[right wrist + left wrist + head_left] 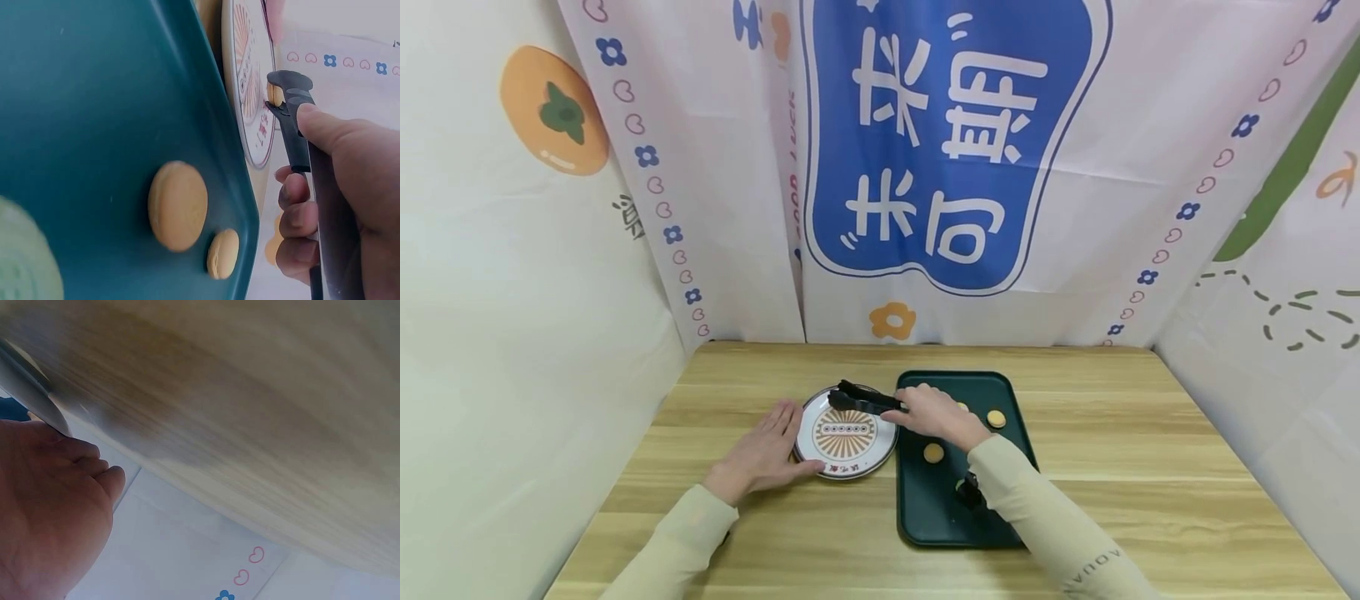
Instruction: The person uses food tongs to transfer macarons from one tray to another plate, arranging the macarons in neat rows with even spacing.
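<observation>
My right hand [942, 414] grips black tongs [868, 401] held over the far part of a white plate [844, 450]. Between the tong tips sits a tan macaron [275, 94], seen in the right wrist view; the tongs hide it in the head view. The plate has a brown sunburst pattern and a dark rim line. At its left edge my left hand [763, 454] touches the rim, fingers straight and thumb along the near side. In the left wrist view, the palm [50, 512] shows beside the plate's edge [34, 394].
A dark green tray [925, 512] lies right of the plate, partly under my right forearm. On it are yellowish macarons [996, 418] and a pale green one [25, 256]. The wooden table [1112, 400] is enclosed by printed cloth walls [745, 250].
</observation>
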Available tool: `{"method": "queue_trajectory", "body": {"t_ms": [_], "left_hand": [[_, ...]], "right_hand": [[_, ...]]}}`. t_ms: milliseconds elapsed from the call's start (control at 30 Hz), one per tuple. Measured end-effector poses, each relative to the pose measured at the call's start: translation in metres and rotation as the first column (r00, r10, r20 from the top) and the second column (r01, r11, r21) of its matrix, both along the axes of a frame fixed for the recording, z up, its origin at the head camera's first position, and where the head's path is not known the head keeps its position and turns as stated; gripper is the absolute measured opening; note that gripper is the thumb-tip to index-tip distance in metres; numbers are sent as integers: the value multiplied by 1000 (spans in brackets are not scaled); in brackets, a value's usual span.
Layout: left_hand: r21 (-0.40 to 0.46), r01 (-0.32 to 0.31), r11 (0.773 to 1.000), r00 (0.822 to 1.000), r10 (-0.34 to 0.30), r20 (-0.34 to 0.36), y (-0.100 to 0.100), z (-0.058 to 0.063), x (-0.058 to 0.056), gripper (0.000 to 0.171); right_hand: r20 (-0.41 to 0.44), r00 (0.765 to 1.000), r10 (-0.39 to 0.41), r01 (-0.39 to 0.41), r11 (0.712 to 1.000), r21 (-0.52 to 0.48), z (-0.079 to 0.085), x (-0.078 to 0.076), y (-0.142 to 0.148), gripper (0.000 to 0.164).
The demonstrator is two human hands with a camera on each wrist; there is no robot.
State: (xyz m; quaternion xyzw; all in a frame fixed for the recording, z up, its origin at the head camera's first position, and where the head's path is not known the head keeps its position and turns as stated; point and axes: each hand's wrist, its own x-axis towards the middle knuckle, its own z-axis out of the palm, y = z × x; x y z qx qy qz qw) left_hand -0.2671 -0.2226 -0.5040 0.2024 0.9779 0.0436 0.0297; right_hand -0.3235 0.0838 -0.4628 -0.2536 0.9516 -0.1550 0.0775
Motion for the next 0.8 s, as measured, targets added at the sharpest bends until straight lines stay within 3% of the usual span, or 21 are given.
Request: {"method": "queue_trajectory", "body": {"t_ms": [533,800], "left_hand": [[-17,10,1000,1000,-10,-15,-1,-2,-2,114],[-3,14,1000,999,-14,-36,-2,-3,-1,112]], "right_hand": [[42,999,5,-4,1000,-4,-3,2,-7,54],[-4,1000,-11,11,1000,17,0,8,-3,62]]}}
